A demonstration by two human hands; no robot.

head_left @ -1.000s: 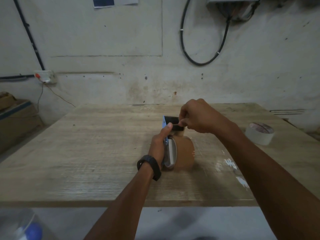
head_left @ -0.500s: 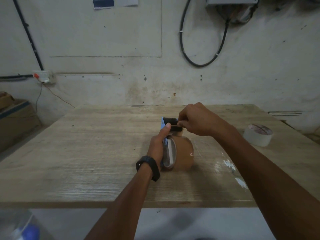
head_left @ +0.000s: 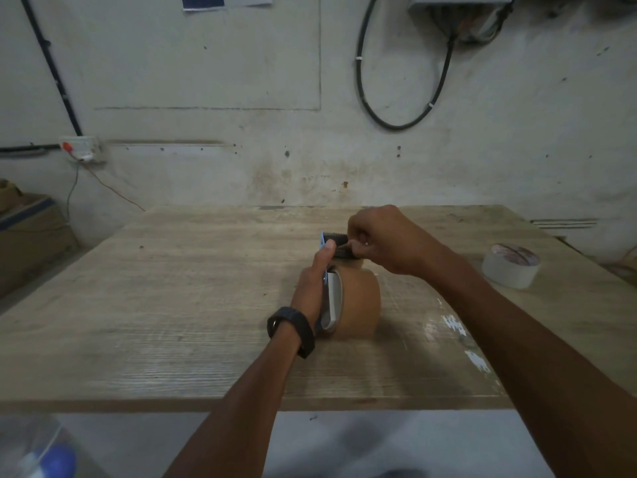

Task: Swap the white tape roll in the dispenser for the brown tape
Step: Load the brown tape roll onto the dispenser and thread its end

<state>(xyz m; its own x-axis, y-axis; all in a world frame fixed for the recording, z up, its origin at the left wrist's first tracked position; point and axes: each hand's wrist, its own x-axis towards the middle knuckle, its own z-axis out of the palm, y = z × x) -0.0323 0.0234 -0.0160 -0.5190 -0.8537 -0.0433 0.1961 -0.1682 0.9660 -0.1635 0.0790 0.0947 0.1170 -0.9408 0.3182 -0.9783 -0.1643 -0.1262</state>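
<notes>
Dispenser (head_left: 331, 298) mostly hidden behind your left hand (head_left: 312, 288); only white frame edge, blue plate, black toothed blade show. Tape end under your right hand (head_left: 386, 241) unreadable. Since a second ago: almost no change, both hands stay put. Left hand closed round dispenser, thumb up by blade. Right hand pinched shut at blade. Brown tape (head_left: 358, 303) sits in dispenser, mid-tabletop (head_left: 172, 305). White tape (head_left: 511, 265) lies flat, far right.

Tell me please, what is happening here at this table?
A person is loading a tape dispenser. The left hand grips it, with the brown tape roll already mounted. The right hand pinches at the black cutter end. The white tape roll lies aside on the table.
</notes>
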